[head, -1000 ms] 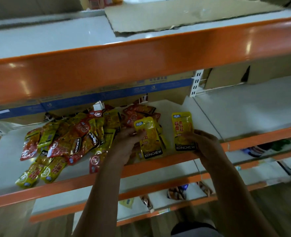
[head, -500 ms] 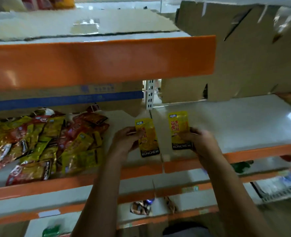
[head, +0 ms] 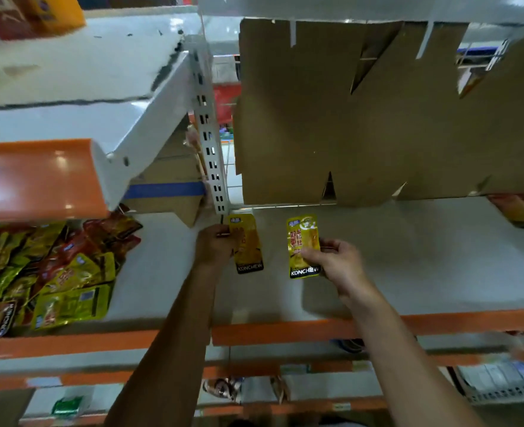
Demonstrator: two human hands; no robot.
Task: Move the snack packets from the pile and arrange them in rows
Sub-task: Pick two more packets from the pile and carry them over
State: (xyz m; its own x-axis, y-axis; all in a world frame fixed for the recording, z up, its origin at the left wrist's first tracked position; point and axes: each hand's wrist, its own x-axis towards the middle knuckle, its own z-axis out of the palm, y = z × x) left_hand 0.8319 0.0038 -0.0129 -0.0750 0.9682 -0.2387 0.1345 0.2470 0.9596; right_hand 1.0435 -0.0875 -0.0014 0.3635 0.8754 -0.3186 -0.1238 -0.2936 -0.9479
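Note:
A pile of yellow and red snack packets [head: 51, 272] lies on the left part of the white shelf [head: 408, 260]. My left hand [head: 214, 245] grips one yellow packet [head: 248, 245] by its left edge, near the upright post at the shelf's back. My right hand [head: 334, 260] pinches a second yellow packet [head: 302, 241] from its right side, a little to the right of the first. Both packets are upright in view, labels facing me, over the shelf section right of the post.
A white perforated upright post [head: 208, 143] divides the shelf bays. Flattened cardboard [head: 362, 118] lines the back of the right bay. An orange shelf lip [head: 378, 325] runs along the front edge. An upper orange-fronted shelf [head: 35, 177] overhangs the pile. Some packets [head: 519, 208] lie far right.
Both hands carried their yellow packets rightward and deeper, away from the pile and into the right bay. The view swung right, so the pile now sits at far left.

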